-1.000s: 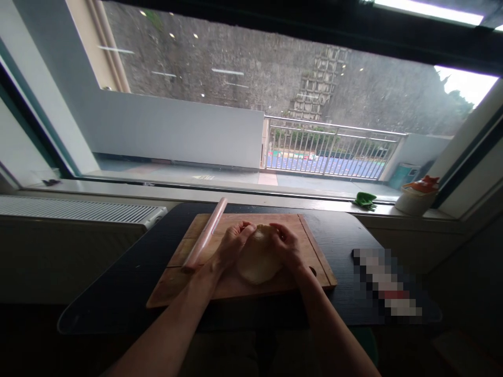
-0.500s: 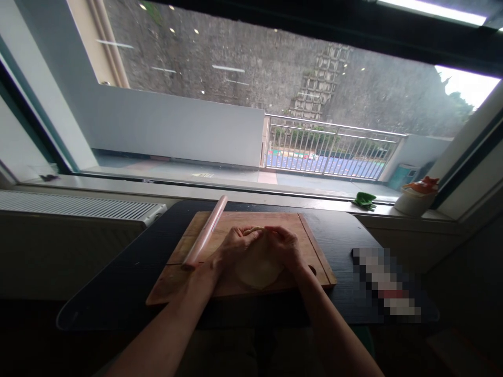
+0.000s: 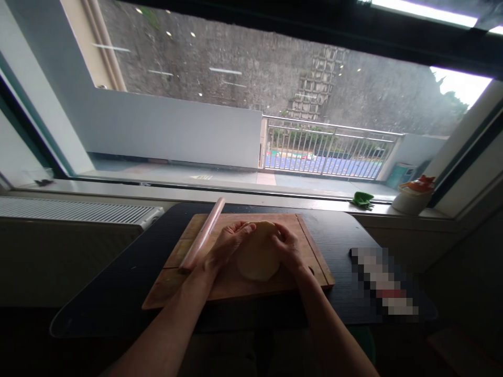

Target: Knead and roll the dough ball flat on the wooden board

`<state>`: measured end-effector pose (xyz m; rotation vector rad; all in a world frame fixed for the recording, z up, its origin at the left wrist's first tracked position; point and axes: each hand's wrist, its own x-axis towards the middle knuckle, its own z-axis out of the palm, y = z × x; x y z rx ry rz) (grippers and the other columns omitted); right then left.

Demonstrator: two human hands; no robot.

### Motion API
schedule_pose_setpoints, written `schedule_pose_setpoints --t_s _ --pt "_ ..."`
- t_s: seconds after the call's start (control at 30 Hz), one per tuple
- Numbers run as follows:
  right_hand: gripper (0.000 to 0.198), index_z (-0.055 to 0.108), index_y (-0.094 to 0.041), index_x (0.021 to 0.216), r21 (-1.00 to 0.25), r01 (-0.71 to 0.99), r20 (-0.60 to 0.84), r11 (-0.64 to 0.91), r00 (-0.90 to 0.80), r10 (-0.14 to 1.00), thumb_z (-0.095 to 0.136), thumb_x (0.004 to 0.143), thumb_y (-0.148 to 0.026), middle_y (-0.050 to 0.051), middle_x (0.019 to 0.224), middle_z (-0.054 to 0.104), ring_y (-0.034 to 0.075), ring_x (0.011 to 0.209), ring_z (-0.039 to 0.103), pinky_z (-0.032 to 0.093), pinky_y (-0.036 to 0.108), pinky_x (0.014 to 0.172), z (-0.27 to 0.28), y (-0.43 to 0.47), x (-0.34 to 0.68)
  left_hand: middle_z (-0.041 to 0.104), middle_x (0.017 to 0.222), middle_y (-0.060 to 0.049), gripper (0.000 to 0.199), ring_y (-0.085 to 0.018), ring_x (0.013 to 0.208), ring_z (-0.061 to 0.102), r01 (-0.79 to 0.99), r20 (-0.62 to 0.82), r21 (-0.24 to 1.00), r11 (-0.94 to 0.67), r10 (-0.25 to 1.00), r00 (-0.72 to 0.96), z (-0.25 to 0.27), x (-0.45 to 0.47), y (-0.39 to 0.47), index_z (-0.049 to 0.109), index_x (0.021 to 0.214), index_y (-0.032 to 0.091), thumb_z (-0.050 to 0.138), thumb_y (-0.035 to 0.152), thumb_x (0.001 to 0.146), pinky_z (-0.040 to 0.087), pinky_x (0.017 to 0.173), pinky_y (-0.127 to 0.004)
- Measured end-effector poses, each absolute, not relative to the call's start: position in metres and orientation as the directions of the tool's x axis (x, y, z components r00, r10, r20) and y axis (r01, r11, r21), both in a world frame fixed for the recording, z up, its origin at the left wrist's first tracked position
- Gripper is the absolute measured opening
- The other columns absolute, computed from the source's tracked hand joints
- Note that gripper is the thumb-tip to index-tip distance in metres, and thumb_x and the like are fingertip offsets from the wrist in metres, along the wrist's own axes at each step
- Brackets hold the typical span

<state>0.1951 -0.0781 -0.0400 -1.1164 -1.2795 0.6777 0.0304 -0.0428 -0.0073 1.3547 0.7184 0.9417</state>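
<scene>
A flat, pale sheet of dough (image 3: 258, 256) hangs between my two hands, its lower end over the wooden cutting board (image 3: 188, 285). My left hand (image 3: 228, 242) pinches its upper left edge, thumb on the near side. On the opposite edge, my right hand (image 3: 288, 247) grips the dough with curled fingers. The fingertips behind the sheet are hidden. A rolling pin (image 3: 202, 235) lies slantwise along the board's left side, close to my left forearm.
The board rests on a dark table (image 3: 113, 283). A blurred-out object (image 3: 383, 283) lies at the table's right. Beyond are a windowsill with a green leaf-shaped item (image 3: 361, 200) and a white pot with an orange top (image 3: 414, 196). A radiator (image 3: 78, 209) stands left.
My hands have moved slightly apart along the dough's upper edge. That edge, gathered between the fingers before, now shows spread out and flatter. The rolling pin stays on the board.
</scene>
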Motion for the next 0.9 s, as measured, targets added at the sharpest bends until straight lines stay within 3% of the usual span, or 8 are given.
schedule_pose_setpoints --t_s 0.23,0.37,0.63,0.73,0.83,0.9 --pt "0.040 0.055 -0.027 0.117 -0.855 0.303 0.486 0.422 0.183 0.854 0.050 0.077 -0.026 0.000 0.113 0.059 0.018 0.103 0.053 0.043 0.032 0.088 -0.035 -0.082 0.194 0.068 0.083 -0.005 0.036 -0.016 0.068 0.060 -0.095 0.053 0.995 -0.006 0.864 0.501 -0.012 0.034 -0.046 0.065 0.097 0.016 0.061 0.040 0.070 0.045 0.057 -0.024" --pt "0.036 0.057 -0.026 0.115 -0.844 0.312 0.498 0.436 0.157 0.853 0.047 0.080 -0.030 0.000 0.114 0.059 0.018 0.107 0.052 0.040 0.033 0.092 -0.036 -0.080 0.191 0.067 0.074 -0.005 0.032 -0.014 0.060 0.057 -0.097 0.064 0.995 -0.021 0.878 0.474 -0.016 0.033 -0.042 0.067 0.085 0.014 0.061 0.042 0.069 0.043 0.051 -0.022" --pt "0.026 0.067 -0.026 0.095 -0.801 0.413 0.536 0.433 0.174 0.826 0.046 0.082 -0.035 0.000 0.092 0.067 0.018 0.086 0.060 0.046 0.032 0.080 -0.034 -0.081 0.184 0.064 0.065 -0.003 0.032 -0.012 0.054 0.054 -0.066 0.057 0.997 -0.030 0.890 0.453 -0.022 0.032 -0.040 0.067 0.086 0.014 0.062 0.039 0.067 0.038 0.046 -0.020" --pt "0.028 0.064 -0.025 0.101 -0.831 0.354 0.512 0.430 0.183 0.839 0.047 0.082 -0.036 0.001 0.096 0.066 0.018 0.089 0.059 0.046 0.032 0.080 -0.034 -0.082 0.184 0.064 0.064 -0.001 0.031 -0.012 0.053 0.054 -0.082 0.064 0.996 -0.032 0.899 0.434 -0.021 0.033 -0.039 0.067 0.086 0.015 0.063 0.038 0.067 0.038 0.046 -0.020" --pt "0.042 0.053 -0.023 0.119 -0.908 0.212 0.408 0.362 0.242 0.880 0.049 0.080 -0.038 0.004 0.100 0.064 0.019 0.088 0.060 0.049 0.031 0.074 -0.034 -0.081 0.188 0.065 0.066 -0.001 0.034 -0.013 0.056 0.056 -0.153 0.085 0.988 -0.033 0.934 0.348 -0.019 0.032 -0.036 0.066 0.091 0.017 0.062 0.040 0.068 0.040 0.047 -0.021" --pt "0.045 0.050 -0.020 0.121 -0.934 0.123 0.355 0.335 0.228 0.906 0.049 0.080 -0.039 0.005 0.099 0.064 0.020 0.087 0.060 0.050 0.030 0.071 -0.033 -0.080 0.191 0.066 0.071 -0.002 0.037 -0.014 0.060 0.058 -0.194 0.085 0.981 -0.023 0.943 0.321 -0.018 0.030 -0.035 0.064 0.097 0.018 0.060 0.043 0.070 0.043 0.051 -0.023"
